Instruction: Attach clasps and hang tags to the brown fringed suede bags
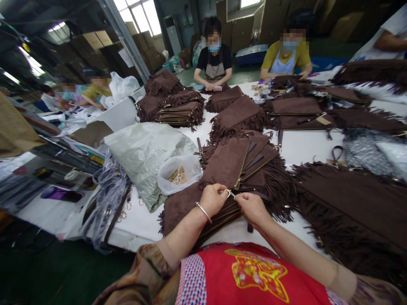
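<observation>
In the head view my left hand (pixel 214 201), with a bangle at the wrist, pinches a small gold-coloured metal clasp (pixel 228 192). Close beside it, the fingertips of my right hand (pixel 251 206) are pressed together at the clasp's other end; what exactly they grip is too small to make out. Both hands are over a stack of dark brown fringed pouches (pixel 187 205) with brass zippers. Just beyond lies a fanned pile of similar pouches (pixel 222 163), its zip ends and straps near my fingers.
A clear plastic bag (pixel 163 180) of tags with strings stands left of the pouches, against a large grey-white plastic bag (pixel 143 148). Plastic-wrapped straps (pixel 106 199) lie farther left. More fringed pouches (pixel 352 203) cover the right side. Masked co-workers (pixel 214 59) sit across the table.
</observation>
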Tool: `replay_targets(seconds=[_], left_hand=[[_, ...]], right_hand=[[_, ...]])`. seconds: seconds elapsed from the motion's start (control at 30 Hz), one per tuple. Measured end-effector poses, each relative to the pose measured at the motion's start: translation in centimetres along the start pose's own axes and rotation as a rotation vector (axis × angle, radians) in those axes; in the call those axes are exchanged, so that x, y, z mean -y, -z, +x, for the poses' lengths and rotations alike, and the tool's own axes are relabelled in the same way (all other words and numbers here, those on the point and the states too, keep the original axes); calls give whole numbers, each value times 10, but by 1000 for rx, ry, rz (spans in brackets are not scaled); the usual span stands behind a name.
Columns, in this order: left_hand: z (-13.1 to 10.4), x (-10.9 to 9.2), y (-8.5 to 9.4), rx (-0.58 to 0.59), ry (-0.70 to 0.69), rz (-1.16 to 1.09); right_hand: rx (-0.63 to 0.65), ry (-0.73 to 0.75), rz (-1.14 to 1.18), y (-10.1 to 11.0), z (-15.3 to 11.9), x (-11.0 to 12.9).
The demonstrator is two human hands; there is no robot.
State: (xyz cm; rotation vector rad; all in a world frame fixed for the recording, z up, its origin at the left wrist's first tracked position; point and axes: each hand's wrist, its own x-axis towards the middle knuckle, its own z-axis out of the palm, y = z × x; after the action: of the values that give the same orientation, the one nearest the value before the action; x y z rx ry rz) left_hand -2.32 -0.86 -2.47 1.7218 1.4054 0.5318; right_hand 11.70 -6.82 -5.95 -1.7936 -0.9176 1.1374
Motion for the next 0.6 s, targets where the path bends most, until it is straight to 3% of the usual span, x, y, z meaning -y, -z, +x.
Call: replay_targets(seconds=[0.23,0.6], left_hand=[[-1,5,-6,5,19,-87],[-7,4,-11,27,116,-337]], right_hand=[[23,0,154,-2,0,1],[113,-229,549,-6,-5,12]])
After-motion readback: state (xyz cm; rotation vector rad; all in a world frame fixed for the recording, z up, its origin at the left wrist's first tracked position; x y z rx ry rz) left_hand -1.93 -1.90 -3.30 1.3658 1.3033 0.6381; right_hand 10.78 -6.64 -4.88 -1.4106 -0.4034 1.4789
